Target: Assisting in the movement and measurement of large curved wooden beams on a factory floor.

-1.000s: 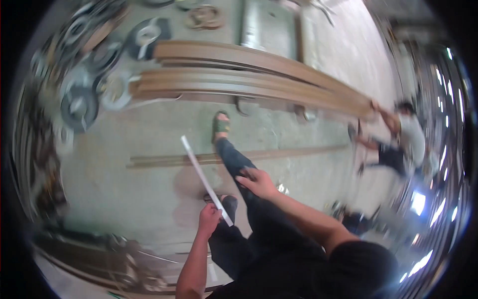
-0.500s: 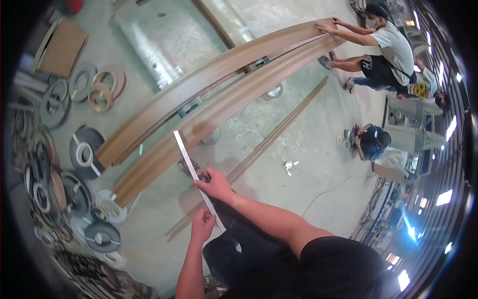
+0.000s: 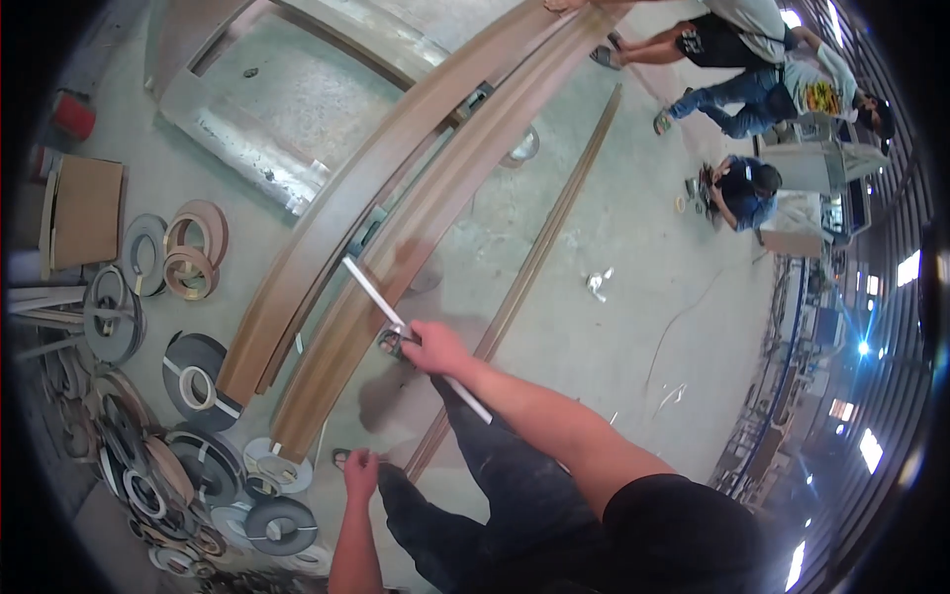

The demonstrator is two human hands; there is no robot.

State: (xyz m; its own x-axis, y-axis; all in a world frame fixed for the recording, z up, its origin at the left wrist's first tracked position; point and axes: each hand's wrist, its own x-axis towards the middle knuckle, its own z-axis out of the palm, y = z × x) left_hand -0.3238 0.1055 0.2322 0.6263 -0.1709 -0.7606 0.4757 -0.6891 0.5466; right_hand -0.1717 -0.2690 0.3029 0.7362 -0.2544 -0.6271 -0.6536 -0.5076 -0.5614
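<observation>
Plainly, right hand (image 3: 432, 346) fingers wrap the white strip (image 3: 381, 302) mid-length.

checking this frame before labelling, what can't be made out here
Head view only:
- Right hand on the long thin white strip: its fingers are under the hand, so the grip is hidden.
- Left hand: small and low; open or shut is unclear.
- Rolls of grey and brown edge tape: bent and blurred towards the fisheye rim.
- People at the top right: cut off by the edge.
</observation>
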